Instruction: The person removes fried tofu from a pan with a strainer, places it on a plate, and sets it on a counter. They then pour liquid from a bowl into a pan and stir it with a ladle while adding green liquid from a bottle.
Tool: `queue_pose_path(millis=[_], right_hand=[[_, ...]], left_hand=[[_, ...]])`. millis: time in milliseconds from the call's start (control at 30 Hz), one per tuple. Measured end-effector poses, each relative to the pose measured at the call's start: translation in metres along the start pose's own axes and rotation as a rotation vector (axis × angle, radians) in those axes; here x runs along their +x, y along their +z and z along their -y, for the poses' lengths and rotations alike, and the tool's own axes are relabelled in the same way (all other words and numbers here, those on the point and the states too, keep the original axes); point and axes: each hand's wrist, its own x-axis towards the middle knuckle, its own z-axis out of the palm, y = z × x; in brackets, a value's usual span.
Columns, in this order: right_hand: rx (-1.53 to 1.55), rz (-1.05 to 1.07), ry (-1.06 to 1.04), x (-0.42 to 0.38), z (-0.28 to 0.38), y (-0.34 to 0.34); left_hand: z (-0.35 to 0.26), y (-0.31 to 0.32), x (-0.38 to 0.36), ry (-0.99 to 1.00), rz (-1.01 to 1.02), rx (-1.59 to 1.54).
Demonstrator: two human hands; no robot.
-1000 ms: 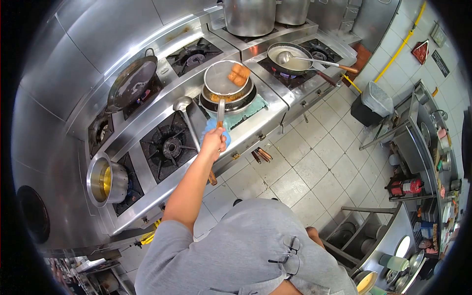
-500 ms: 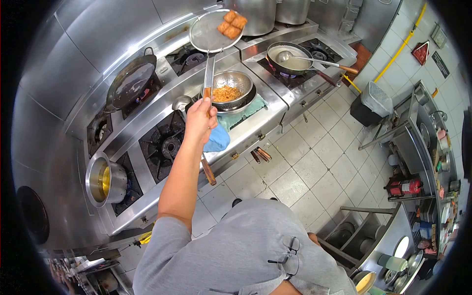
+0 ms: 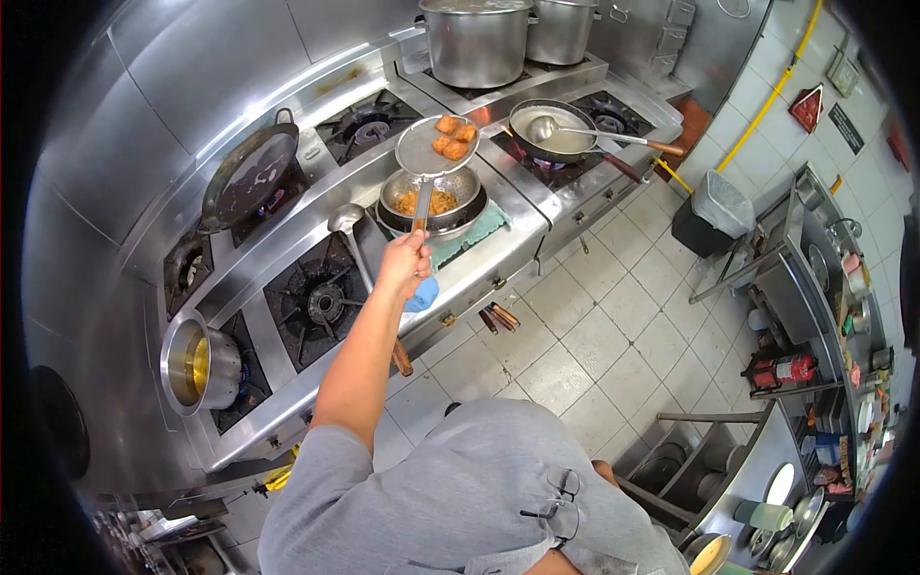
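My left hand [image 3: 406, 263] is closed around the handle of a round mesh strainer [image 3: 418, 151]. Several golden-brown fried pieces [image 3: 454, 139] lie at the far right side of the mesh. The strainer hangs just beyond and partly over a perforated metal bowl [image 3: 464, 188] with orange-brown bits [image 3: 439, 202] in it. That bowl sits in a dark pan on the stove front, above a green cloth [image 3: 487, 226]. A ladle [image 3: 345, 218] rests beside it, its wooden handle passing under my forearm. My right hand is out of view; only a little skin shows beside the shirt.
A pan of pale liquid with a ladle [image 3: 554, 134] sits over a flame at the right. A dark wok [image 3: 251, 177] and a pot with yellow liquid [image 3: 213, 362] stand at the left. Large pots [image 3: 476, 43] are at the back; a bin [image 3: 714, 216] stands on the floor.
The strainer with the fried pieces has come lower and closer to the perforated bowl. My left hand has shifted slightly right and down. The view has tilted a little.
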Motion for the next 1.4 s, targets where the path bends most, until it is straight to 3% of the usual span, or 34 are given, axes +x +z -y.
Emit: queue_pose_path(millis=[33, 167, 400, 500, 733, 1000, 1133, 1233, 1333, 1400], right_hand=[[-0.251, 0.005, -0.081, 0.048, -0.051, 0.049], [-0.276, 0.046, -0.035, 0.068, -0.081, 0.068], [-0.173, 0.016, 0.02, 0.061, -0.057, 0.056], [-0.102, 0.022, 0.027, 0.03, -0.012, 0.018], [-0.125, -0.009, -0.092, 0.034, -0.01, 0.004], [-0.105, 0.002, -0.042, 0.007, 0.007, -0.015], [-0.045, -0.02, -0.084, 0.017, -0.002, -0.012], [-0.01, -0.014, -0.037, 0.014, 0.005, -0.017], [-0.193, -0.005, -0.125, 0.094, -0.067, 0.045], [-0.187, 0.003, -0.114, 0.089, -0.054, 0.032]], left_hand=[[-0.006, 0.002, -0.007, 0.033, 0.024, 0.004], [-0.022, 0.005, -0.027, 0.137, 0.084, -0.028], [-0.01, -0.009, -0.055, 0.11, 0.013, 0.064], [0.017, -0.027, -0.042, -0.096, -0.051, 0.073], [0.01, -0.022, -0.052, -0.044, -0.002, -0.007], [-0.034, 0.004, -0.087, 0.162, 0.034, 0.035], [-0.045, 0.017, -0.108, 0.167, 0.05, -0.012], [-0.025, 0.016, -0.098, 0.131, 0.03, -0.067], [0.031, 0.0, -0.05, -0.038, 0.04, -0.077], [0.044, -0.003, -0.04, -0.016, 0.019, -0.018]])
